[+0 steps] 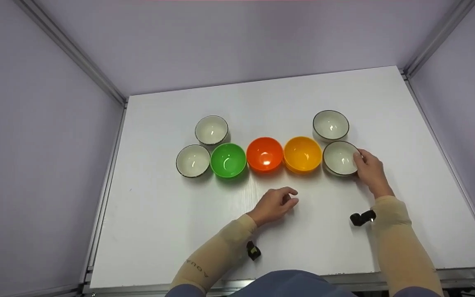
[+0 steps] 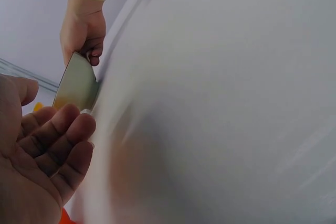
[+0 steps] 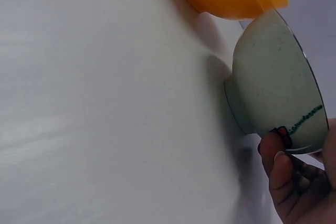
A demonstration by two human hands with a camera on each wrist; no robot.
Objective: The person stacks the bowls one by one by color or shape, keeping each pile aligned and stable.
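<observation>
On a white desk [image 1: 159, 214] walled in pale lilac, the right hand [image 1: 370, 170] grips, it seems, a white bowl [image 1: 339, 158] toward the right edge; the left hand [image 1: 273, 204] rests loosely curled, holding nothing, near the front edge.

The bare white tabletop [image 1: 311, 243] in front permits passage; the touching row of green [image 1: 228, 160], orange-red [image 1: 264, 154] and yellow plastic bowls [image 1: 302, 154] blocks passage rearward.

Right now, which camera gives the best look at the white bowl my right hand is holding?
The head view: it shows the whole white bowl, its dark rim and the right hand gripping its edge beside the yellow bowl. The right wrist view shows only its speckled outer wall with a small painted mark. The left wrist view shows it far off, edge-on.
</observation>
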